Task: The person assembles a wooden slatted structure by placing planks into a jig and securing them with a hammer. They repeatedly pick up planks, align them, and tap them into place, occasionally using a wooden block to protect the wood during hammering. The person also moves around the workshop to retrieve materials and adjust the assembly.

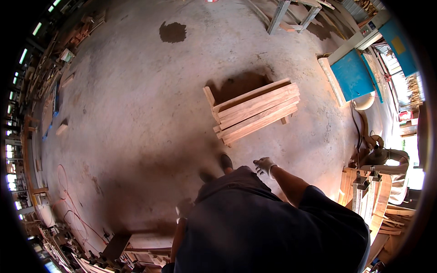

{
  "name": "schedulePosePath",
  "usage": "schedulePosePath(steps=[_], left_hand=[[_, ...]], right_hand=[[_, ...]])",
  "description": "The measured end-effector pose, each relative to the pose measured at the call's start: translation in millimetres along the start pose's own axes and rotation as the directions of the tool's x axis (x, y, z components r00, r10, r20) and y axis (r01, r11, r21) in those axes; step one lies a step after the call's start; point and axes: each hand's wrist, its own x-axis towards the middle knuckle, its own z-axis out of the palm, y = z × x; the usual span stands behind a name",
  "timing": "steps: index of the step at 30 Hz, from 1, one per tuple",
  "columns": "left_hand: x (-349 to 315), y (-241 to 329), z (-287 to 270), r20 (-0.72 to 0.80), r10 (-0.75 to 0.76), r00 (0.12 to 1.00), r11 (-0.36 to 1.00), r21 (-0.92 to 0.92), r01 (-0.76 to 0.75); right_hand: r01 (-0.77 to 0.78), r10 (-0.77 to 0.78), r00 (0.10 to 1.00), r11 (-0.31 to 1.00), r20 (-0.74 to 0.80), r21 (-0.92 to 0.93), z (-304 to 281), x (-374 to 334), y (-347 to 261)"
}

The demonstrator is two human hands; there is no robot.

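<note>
My right hand [265,167], in a pale glove, hangs in front of my body on the right. Its fingers are loosely bent and apart, and nothing shows in them. Low at my left side, my left hand [183,209] is also gloved, but it is blurred and its fingers cannot be made out. Nearest to both hands is a stack of sawn wooden boards [257,109] on the floor ahead. The boards lie side by side at a slant, resting on wooden crosspieces [209,98]. Neither hand touches them.
A blue machine cabinet [353,75] stands at the far right, with hoses near it. Clamps [362,182] and upright boards are close on my right. A wooden trestle [293,16] stands at the back. A red cord [68,195] lies along the left; a dark stain [173,32] marks the concrete.
</note>
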Motion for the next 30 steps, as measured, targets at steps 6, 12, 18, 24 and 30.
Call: schedulePosePath(steps=[6,12,18,24,30], left_hand=[[5.4,-15.1,5.9,-0.064,0.148,0.987,0.969,-0.192,-0.158],[3.9,-3.0,-0.2,-0.061,0.097,0.993,0.991,-0.084,-0.102],[-13.9,41.9,-24.1,-0.149,0.044,0.988,0.999,-0.024,-0.048],[-22.8,60.8,-45.9,-0.209,0.022,0.978,0.973,0.228,0.027],[-5.0,20.9,-49.5,-0.253,-0.22,0.942,0.975,-0.041,0.217]], right_hand=[[0.023,-0.023,1.0,1.0,-0.008,0.006,-3.9,-5.7,2.8],[-0.003,0.003,1.0,1.0,0.016,0.014,-11.9,6.6,16.9],[-0.022,0.022,1.0,1.0,-0.002,-0.001,-21.7,24.9,29.5],[-0.054,0.054,0.998,0.999,-0.031,0.003,-29.5,24.5,0.6],[-0.058,0.058,0.997,0.998,-0.042,0.004,-16.8,30.9,-39.3]])
